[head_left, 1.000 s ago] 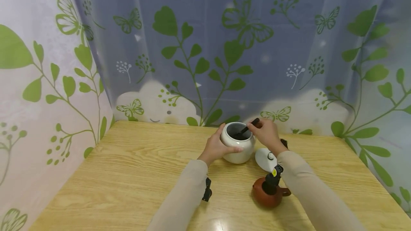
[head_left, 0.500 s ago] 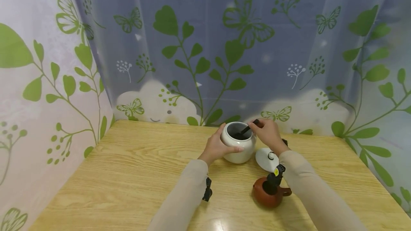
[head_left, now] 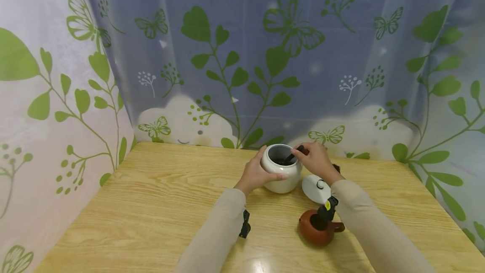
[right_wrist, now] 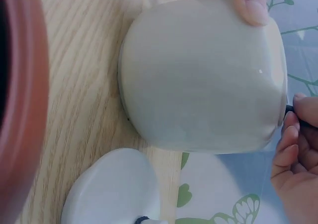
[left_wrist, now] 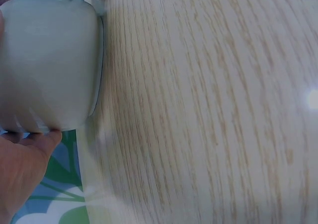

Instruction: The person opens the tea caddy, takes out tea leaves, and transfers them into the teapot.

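Note:
My left hand [head_left: 254, 173] grips a white round ceramic jar [head_left: 279, 183] from its left side, thumb across the front. In the left wrist view the fingers [left_wrist: 45, 143] press on the wall of the jar [left_wrist: 47, 65]. Over the jar's open mouth, my right hand [head_left: 315, 160] pinches a slim black utensil [head_left: 294, 153] that slants down inside. Its lower end is lost in the dark interior, so its exact kind cannot be told. In the right wrist view the curled fingers of the right hand [right_wrist: 302, 157] are beside the rim.
A white knobbed lid [head_left: 313, 189] lies on the wooden table [head_left: 170, 205] just right of the jar. Nearer me, under the right forearm, stands a reddish-brown clay teapot [head_left: 315, 233] without its lid, handle pointing right. A leaf-printed curtain [head_left: 242, 54] hangs behind the table.
The right hand has shifted slightly right and down, and the black utensil's upper end sits lower at the rim. The left hand and jar stay in place.

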A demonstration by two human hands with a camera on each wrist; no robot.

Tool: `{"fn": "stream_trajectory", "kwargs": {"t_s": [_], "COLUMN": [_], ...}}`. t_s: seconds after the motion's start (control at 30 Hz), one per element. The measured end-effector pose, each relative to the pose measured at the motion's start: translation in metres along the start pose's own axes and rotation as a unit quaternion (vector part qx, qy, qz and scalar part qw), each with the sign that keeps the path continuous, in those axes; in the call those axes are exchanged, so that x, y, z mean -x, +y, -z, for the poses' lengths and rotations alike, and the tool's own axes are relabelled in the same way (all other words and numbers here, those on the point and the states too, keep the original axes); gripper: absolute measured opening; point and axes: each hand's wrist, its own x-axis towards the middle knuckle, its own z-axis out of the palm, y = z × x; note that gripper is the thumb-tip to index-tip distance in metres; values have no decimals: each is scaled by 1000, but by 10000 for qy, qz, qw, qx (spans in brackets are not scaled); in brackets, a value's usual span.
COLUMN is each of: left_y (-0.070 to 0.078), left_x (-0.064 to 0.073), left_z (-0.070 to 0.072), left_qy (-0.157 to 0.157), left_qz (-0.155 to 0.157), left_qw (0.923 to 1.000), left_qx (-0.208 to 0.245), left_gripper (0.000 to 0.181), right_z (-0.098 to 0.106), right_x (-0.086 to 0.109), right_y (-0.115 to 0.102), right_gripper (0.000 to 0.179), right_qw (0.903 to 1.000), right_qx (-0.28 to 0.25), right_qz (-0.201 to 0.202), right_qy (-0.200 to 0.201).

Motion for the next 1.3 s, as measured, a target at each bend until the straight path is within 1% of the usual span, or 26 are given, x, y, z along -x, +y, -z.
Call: {"fn": "stream_trajectory", "kwargs": {"t_s": [0.3, 0.5, 0.67, 0.73, 0.8, 0.97, 1.13, 1.23, 1.3], "left_y": [-1, 0, 1, 1, 1, 2, 3, 3, 4], "left_x": [0, 0, 0, 1, 1, 1, 1, 2, 2], "left_z": [0, -1, -1, -1, 0, 0, 0, 0, 0], "left_qy": [-3, -40, -56, -46, -31, -2, 35, 49, 56], "left_qz": [7, 39, 56, 46, 40, 41, 35, 34, 12], "left_qw": [10000, 10000, 10000, 10000, 10000, 10000, 10000, 10000, 10000], "left_qx": [3, 11, 27, 27, 20, 2, -31, -48, -56], "left_gripper": [114, 114, 113, 113, 114, 114, 114, 114, 114], "right_z": [0, 1, 2, 2, 2, 1, 2, 3, 4], "right_x": [0, 1, 2, 3, 4, 8, 9, 9, 8], "right_y": [3, 1, 0, 0, 1, 0, -4, -7, -7], "right_gripper": [26, 31, 35, 34, 34, 33, 27, 24, 23], "right_qw": [9973, 9911, 9831, 9775, 9699, 9482, 9241, 9079, 9009], "right_qx": [-552, -1008, -1403, -1657, -1945, -2617, -3079, -3301, -3378], "right_qz": [-469, -819, -1113, -1245, -1410, -1766, -2251, -2577, -2720], "right_qy": [-146, -291, -379, -391, -391, -351, -236, -163, -182]}}
